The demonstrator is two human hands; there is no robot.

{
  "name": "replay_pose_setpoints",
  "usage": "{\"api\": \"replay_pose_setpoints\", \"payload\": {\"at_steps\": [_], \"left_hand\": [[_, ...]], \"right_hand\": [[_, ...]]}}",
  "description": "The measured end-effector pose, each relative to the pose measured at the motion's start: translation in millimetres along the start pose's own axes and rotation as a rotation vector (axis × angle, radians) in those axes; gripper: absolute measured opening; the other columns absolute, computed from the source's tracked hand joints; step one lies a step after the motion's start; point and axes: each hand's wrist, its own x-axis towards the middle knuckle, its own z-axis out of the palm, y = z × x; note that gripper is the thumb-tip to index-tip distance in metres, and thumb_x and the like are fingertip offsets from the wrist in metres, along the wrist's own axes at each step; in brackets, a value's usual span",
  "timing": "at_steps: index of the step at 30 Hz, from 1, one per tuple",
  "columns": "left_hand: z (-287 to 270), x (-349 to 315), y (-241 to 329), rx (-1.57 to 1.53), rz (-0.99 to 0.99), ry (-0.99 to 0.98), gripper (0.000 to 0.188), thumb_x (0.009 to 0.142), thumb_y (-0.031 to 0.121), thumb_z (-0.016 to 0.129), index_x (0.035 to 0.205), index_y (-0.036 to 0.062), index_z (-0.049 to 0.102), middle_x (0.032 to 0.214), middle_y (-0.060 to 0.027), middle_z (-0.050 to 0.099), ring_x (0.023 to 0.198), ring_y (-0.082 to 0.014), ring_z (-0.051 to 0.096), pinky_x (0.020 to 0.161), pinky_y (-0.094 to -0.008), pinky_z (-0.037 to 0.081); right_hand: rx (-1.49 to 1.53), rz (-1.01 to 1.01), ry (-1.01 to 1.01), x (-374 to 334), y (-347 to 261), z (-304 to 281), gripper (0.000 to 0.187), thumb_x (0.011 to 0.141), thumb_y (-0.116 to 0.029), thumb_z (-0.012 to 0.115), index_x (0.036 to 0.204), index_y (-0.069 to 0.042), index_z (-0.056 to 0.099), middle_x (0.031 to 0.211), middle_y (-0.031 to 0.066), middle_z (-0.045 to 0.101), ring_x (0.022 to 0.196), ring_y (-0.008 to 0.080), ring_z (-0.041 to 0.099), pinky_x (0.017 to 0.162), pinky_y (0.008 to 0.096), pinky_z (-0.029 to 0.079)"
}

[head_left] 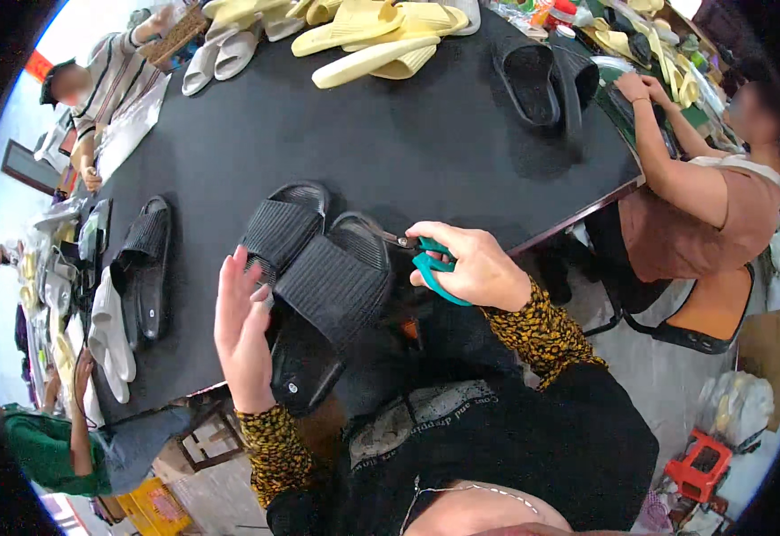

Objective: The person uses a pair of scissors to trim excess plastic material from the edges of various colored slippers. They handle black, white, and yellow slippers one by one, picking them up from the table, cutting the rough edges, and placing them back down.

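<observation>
Your right hand grips teal-handled scissors, their tips at the black ribbed rubber slipper; your left-hand fingers are spread wide just beside it — a slip could nick them.

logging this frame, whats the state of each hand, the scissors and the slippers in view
left hand: open, fingers spread, against the near black slipper
right hand: closed on the scissors
teal-handled scissors: held, blades at the slipper's edge
near pair of black slippers: overlapping at the table edge
yellow slippers: piled at the far side
black table: bearing slippers
</observation>
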Motion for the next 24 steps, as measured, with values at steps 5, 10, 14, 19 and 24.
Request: {"api": "replay_pose_setpoints", "payload": {"at_steps": [5, 10, 14, 19, 24], "left_hand": [[9.9, -3.3, -8.0, 0.559, 0.089, 0.101, 0.062, 0.083, -0.008, 0.049, 0.142, 0.0002, 0.034, 0.143, -0.015, 0.043, 0.127, -0.027, 0.047, 0.104, -0.0384, 0.037], [11.3, -3.0, -15.2, 0.86, 0.077, 0.079, 0.053, 0.075, -0.009, 0.057, 0.126, -0.0024, 0.048, 0.121, -0.018, 0.055, 0.11, -0.0272, 0.057, 0.095, -0.0354, 0.044], [15.0, 3.1, -28.4, 1.208, 0.323, -0.015, 0.04, 0.07, -0.006, 0.058, 0.11, -0.0037, 0.055, 0.105, -0.0189, 0.054, 0.101, -0.0369, 0.05, 0.086, -0.0409, 0.041], [16.6, 0.5, -34.8, 1.155, 0.359, 0.04, 0.037, 0.064, -0.011, 0.054, 0.101, -0.0049, 0.056, 0.098, -0.0184, 0.052, 0.097, -0.0381, 0.048, 0.082, -0.0439, 0.04], [31.3, -14.0, -27.1, 1.235, 0.509, 0.179, 0.043, 0.058, -0.012, 0.053, 0.1, -0.0059, 0.056, 0.102, -0.0201, 0.052, 0.093, -0.0383, 0.048, 0.084, -0.0443, 0.04]], "right_hand": [[-0.037, -0.013, 0.025, 1.2, -0.7, -0.8, 0.048, 0.073, -0.027, 0.078, 0.113, -0.011, 0.058, 0.089, 0.0155, 0.067, 0.078, 0.028, 0.068, 0.067, 0.037, 0.053], [-0.003, 0.018, 0.019, 2.3, 0.8, -1.7, 0.049, 0.072, -0.024, 0.08, 0.114, -0.011, 0.058, 0.088, 0.0145, 0.067, 0.076, 0.0235, 0.068, 0.066, 0.0337, 0.053], [-0.044, -0.003, 0.014, 1.1, 0.0, -0.2, 0.049, 0.072, -0.021, 0.08, 0.116, -0.011, 0.058, 0.084, 0.0137, 0.065, 0.073, 0.0224, 0.066, 0.065, 0.0334, 0.052], [-0.085, -0.026, -0.026, -7.3, -10.1, 0.1, 0.05, 0.073, -0.011, 0.079, 0.117, -0.006, 0.054, 0.084, 0.0061, 0.058, 0.072, 0.0135, 0.056, 0.068, 0.0273, 0.047], [-0.009, 0.012, -0.127, -17.3, -13.2, -7.2, 0.051, 0.074, -0.012, 0.077, 0.118, -0.008, 0.051, 0.099, 0.0125, 0.059, 0.08, 0.0256, 0.062, 0.071, 0.0332, 0.051]]}}
